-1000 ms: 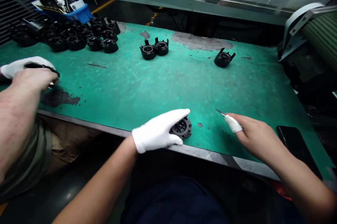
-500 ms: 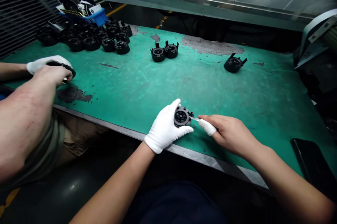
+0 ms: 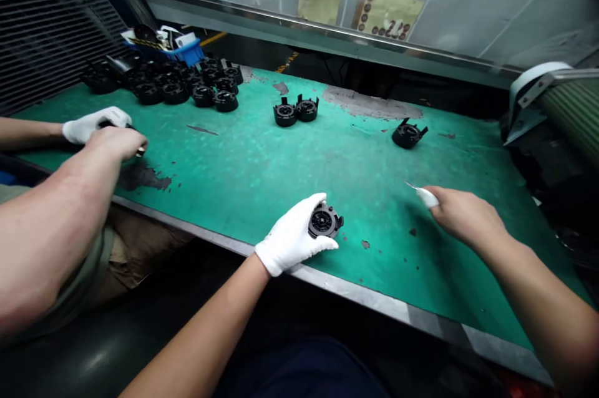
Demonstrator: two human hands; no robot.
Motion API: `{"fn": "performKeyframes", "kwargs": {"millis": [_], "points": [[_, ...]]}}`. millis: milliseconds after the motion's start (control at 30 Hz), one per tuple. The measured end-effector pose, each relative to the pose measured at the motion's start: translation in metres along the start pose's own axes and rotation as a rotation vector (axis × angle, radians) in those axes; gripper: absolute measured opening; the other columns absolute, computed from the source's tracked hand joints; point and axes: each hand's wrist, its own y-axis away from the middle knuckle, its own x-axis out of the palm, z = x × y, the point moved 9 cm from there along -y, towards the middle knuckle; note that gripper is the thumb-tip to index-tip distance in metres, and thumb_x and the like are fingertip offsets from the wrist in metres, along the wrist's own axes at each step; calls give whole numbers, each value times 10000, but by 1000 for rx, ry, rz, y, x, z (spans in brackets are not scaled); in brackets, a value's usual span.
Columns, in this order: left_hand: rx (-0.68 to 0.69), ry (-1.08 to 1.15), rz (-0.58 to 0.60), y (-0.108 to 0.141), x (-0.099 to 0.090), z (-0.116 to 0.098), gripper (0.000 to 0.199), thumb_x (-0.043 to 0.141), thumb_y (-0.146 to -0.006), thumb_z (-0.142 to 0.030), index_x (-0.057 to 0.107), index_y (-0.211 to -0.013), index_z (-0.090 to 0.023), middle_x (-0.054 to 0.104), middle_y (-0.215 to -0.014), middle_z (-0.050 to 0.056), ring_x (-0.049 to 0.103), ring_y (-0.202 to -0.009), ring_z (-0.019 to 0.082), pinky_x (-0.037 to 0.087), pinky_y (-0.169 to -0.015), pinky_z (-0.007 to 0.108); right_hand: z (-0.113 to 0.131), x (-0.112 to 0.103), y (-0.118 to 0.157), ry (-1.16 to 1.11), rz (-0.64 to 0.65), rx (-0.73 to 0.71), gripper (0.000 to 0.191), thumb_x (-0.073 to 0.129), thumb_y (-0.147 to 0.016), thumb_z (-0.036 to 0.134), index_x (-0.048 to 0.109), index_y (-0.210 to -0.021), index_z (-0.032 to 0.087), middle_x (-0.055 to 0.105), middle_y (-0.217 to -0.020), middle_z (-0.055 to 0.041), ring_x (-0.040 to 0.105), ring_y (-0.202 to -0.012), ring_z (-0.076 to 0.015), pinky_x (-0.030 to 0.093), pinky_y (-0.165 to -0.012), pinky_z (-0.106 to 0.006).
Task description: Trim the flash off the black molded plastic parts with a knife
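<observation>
My left hand, in a white glove, is closed round a round black plastic part near the bench's front edge. The part's ringed face with a small centre hub points up, and a tab sticks out at its right. Well to the right, my right hand is raised over the bench, bare but for a white cover on the thumb. Its finger and thumb pinch a small blade with a thin metal tip pointing left; its handle is hidden in the grip.
Two black round housings stand at mid-bench, another housing farther right. Several more cluster at the back left before a blue basket. At left, a co-worker's hands hold a dark part. The green bench top has worn patches.
My right hand has drawn the blade away from the black part, to the right and slightly up. My left hand keeps its hold. The whole view has shifted a little.
</observation>
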Motion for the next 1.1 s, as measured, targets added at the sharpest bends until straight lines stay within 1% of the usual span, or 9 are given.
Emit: {"fn": "performKeyframes", "kwargs": {"millis": [67,133,300,367,433,533,667,833,1100], "points": [[66,18,126,-2,-1,-6,1072,888,-675,-533,347,-1553,-242,489,-1547,107,476,-1431,307,387,-1221,448,-5,5,13,-22,9,-7,413,474,-920,335,709,-1237,212,786,-964,-141,731,-755,-281,470,-597,-340],[139,34,254,-2,-5,-14,1030,867,-714,-512,330,-1567,-298,472,-1568,58,464,-1441,285,379,-1225,419,13,14,34,-141,28,-88,404,496,-916,316,658,-1273,217,781,-1050,-105,739,-869,-277,534,-686,-346],[161,109,419,5,-24,-17,580,649,-938,-416,472,-1489,-360,501,-1543,-42,473,-1437,219,366,-1233,360,73,29,81,-389,81,-308,422,428,-982,272,589,-1372,250,708,-1297,-64,691,-1129,-209,554,-920,-327],[100,197,300,8,-34,-9,513,614,-962,-415,522,-1458,-317,523,-1529,-11,487,-1427,229,371,-1236,382,79,33,88,-398,132,-309,454,411,-1002,270,546,-1434,302,689,-1343,-31,682,-1152,-195,548,-948,-335],[31,323,69,14,-45,1,528,598,-974,-431,507,-1465,-257,529,-1523,50,500,-1415,246,397,-1222,417,80,34,89,-399,167,-300,472,409,-999,246,539,-1446,328,672,-1376,-11,673,-1173,-194,546,-962,-347],[-42,376,-150,31,-35,7,786,739,-870,-508,406,-1516,-211,448,-1573,123,440,-1456,294,381,-1231,475,85,28,81,-388,186,-303,458,409,-995,239,589,-1405,333,681,-1364,-8,666,-1183,-207,546,-946,-359],[-73,179,-217,41,0,-1,1186,915,-608,-589,313,-1552,-198,385,-1596,173,394,-1474,367,357,-1237,541,109,19,59,-328,208,-340,414,413,-1021,374,630,-1372,345,745,-1211,-18,701,-1054,-221,544,-861,-365],[-15,-4,-345,39,9,-9,951,845,-741,-450,356,-1510,-181,538,-1462,160,532,-1370,318,432,-1194,504,133,16,36,-135,261,-418,409,412,-1017,398,638,-1357,378,763,-1085,-2,702,-982,-236,507,-724,-342],[10,-42,-355,39,3,-11,858,830,-752,-442,418,-1456,-173,576,-1411,144,565,-1331,297,464,-1168,468,141,11,24,-25,227,-553,397,453,-997,362,645,-1345,377,751,-991,-10,692,-898,-212,419,-624,-300]]}}
